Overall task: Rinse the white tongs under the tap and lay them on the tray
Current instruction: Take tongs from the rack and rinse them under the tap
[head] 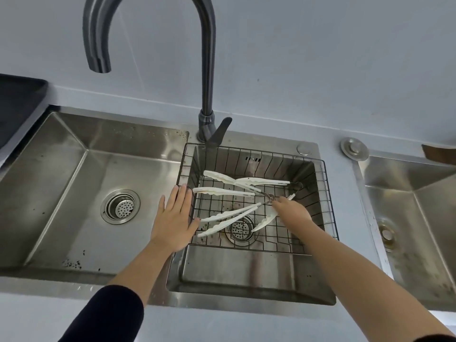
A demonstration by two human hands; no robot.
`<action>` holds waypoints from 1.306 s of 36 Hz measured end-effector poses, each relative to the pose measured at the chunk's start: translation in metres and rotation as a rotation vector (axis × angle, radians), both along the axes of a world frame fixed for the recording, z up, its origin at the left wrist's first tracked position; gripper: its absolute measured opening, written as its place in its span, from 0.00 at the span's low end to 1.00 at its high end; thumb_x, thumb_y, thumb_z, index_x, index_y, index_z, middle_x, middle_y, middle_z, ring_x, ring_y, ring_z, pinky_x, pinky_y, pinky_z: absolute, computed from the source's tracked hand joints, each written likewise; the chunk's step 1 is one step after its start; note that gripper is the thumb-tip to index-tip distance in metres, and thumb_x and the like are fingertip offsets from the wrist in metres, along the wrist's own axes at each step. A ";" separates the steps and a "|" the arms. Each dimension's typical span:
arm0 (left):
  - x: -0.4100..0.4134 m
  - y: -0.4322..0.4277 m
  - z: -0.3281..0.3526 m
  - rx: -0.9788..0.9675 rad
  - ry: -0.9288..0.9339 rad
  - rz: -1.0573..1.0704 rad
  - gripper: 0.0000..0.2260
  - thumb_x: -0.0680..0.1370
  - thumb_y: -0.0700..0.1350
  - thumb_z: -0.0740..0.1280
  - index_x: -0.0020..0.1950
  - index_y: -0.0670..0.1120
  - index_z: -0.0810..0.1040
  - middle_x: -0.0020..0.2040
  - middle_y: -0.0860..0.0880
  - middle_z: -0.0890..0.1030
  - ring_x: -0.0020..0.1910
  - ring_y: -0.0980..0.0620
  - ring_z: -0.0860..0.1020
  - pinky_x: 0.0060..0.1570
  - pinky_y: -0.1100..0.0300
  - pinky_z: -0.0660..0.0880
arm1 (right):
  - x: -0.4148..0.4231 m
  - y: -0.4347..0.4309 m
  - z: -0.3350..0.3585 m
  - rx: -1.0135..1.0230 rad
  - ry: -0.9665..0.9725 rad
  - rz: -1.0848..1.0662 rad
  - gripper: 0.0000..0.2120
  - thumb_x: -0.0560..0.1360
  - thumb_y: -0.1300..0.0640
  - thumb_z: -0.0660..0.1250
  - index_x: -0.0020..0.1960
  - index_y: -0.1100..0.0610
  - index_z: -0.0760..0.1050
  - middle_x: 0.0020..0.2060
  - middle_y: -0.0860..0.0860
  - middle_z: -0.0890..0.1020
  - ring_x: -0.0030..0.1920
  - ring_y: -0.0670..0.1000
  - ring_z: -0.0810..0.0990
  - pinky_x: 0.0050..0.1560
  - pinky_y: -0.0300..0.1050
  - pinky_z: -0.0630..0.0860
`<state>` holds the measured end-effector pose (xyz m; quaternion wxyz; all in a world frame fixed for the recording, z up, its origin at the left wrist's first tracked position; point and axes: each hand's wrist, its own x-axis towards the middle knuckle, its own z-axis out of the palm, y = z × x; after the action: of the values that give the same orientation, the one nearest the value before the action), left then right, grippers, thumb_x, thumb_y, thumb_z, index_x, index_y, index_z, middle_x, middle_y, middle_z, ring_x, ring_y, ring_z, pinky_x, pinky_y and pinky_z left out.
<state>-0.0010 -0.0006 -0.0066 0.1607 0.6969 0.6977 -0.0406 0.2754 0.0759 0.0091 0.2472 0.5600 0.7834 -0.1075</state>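
Right hand (292,212) gripping white tongs (264,222) in wire basket (271,162), left hand (172,218) flat at rim — tap (209,70) overhead

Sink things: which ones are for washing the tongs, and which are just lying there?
For the job: tongs, tap, tray, right hand.
Just there: basket, left basin, its drain, round cap.

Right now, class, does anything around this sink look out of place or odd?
The tap spout is swung over the left basin, not over the wire basket where the white tongs lie jumbled. Dark specks dot that basin's near corner.
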 end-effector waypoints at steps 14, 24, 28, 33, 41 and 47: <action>0.003 -0.002 0.011 -0.043 0.023 0.000 0.31 0.80 0.56 0.49 0.76 0.44 0.38 0.77 0.46 0.37 0.76 0.48 0.35 0.74 0.48 0.37 | 0.011 -0.008 0.052 0.067 0.099 0.059 0.17 0.76 0.67 0.60 0.64 0.58 0.70 0.58 0.54 0.75 0.55 0.55 0.78 0.53 0.46 0.75; 0.003 -0.001 0.019 -0.129 0.032 -0.012 0.30 0.81 0.56 0.45 0.75 0.44 0.36 0.77 0.47 0.35 0.75 0.49 0.34 0.74 0.48 0.38 | -0.014 -0.012 0.095 0.110 0.202 0.142 0.09 0.78 0.62 0.60 0.57 0.59 0.74 0.53 0.54 0.79 0.53 0.54 0.79 0.54 0.46 0.75; 0.000 -0.002 0.028 -0.138 0.017 -0.028 0.29 0.81 0.57 0.43 0.75 0.44 0.35 0.76 0.47 0.34 0.75 0.49 0.34 0.74 0.47 0.37 | -0.045 -0.018 0.115 0.085 0.264 0.157 0.09 0.78 0.59 0.59 0.53 0.60 0.75 0.50 0.56 0.81 0.51 0.56 0.79 0.54 0.50 0.76; -0.021 -0.007 0.041 -0.069 -0.037 -0.010 0.36 0.67 0.66 0.29 0.69 0.47 0.28 0.74 0.50 0.30 0.74 0.51 0.32 0.73 0.48 0.36 | -0.093 -0.029 0.139 0.005 0.360 0.158 0.09 0.78 0.59 0.60 0.54 0.60 0.75 0.50 0.57 0.81 0.49 0.56 0.80 0.52 0.48 0.78; -0.093 -0.030 0.071 -0.055 -0.206 0.169 0.54 0.53 0.77 0.24 0.71 0.45 0.29 0.76 0.48 0.33 0.76 0.50 0.38 0.73 0.50 0.37 | -0.193 -0.035 0.153 -0.195 0.729 -0.007 0.08 0.74 0.65 0.65 0.49 0.70 0.75 0.45 0.63 0.81 0.31 0.49 0.79 0.36 0.36 0.76; -0.149 -0.034 0.101 -0.121 -0.662 0.328 0.35 0.70 0.55 0.61 0.74 0.45 0.56 0.75 0.49 0.54 0.70 0.54 0.60 0.68 0.62 0.58 | -0.273 -0.031 0.146 -0.424 0.985 -0.311 0.09 0.75 0.66 0.64 0.37 0.61 0.69 0.29 0.55 0.76 0.23 0.41 0.78 0.30 0.32 0.77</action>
<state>-0.1497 -0.0346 0.0939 0.4228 0.5407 0.7066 0.1720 0.0022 0.0453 0.1550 -0.0597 0.4905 0.6759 -0.5469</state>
